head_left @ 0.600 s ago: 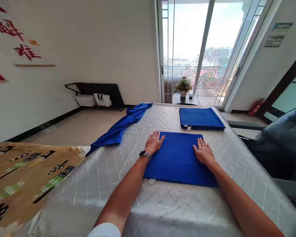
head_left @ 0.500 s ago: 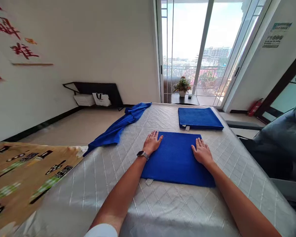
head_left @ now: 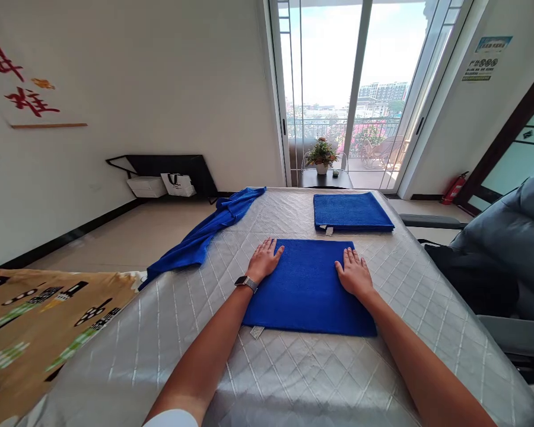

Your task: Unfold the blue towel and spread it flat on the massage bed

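A person's 2 bare forearms reach forward over a silver-grey quilted bed cover (head_left: 293,367). A folded rectangular blue terry towel (head_left: 307,284) lies flat on it, a small white label showing at its near left corner. The left hand (head_left: 263,261), with a dark wristwatch (head_left: 245,283) on its wrist, rests palm down on the towel's far left edge, grip open and fingers spread. The right hand (head_left: 353,274) lies flat on the towel's far right side, grip also open, holding nothing. Beyond, well apart, a second folded blue towel (head_left: 351,211) sits near the bed's far edge. To the far left, a crumpled blue cloth (head_left: 204,234) trails over the bed's side. Farther off, a small potted plant (head_left: 321,156) stands by glass balcony doors.
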Tool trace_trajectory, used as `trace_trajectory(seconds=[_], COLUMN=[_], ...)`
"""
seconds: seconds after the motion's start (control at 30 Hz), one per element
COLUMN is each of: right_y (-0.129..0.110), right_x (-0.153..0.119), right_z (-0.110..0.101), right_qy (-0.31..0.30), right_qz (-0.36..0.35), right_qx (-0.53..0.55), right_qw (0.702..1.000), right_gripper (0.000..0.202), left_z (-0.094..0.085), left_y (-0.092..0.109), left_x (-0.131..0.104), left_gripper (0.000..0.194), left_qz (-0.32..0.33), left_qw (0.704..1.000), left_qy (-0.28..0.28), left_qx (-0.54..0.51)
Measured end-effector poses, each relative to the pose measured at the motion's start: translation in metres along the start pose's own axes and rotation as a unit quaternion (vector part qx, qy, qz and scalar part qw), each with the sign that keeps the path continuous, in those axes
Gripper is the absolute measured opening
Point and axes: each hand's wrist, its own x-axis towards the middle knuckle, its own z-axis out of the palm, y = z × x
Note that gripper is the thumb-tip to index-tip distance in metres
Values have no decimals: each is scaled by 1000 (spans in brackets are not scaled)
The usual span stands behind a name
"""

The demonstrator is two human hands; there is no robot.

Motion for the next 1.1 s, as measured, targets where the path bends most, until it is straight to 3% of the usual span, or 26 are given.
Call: trace_trajectory(seconds=[1.1], right_y=[0], right_x=[-1], right_z=[-3], right_qy=[-3], right_qz=[-1], right_qx=[-6], right_qw=[1000], right_gripper=[72], left_z=[-5], left_y=[4], left_x=[-2], left_gripper=[71], left_qz=[-9], left_qw=[1000], left_qy=[-5], left_qx=[-9])
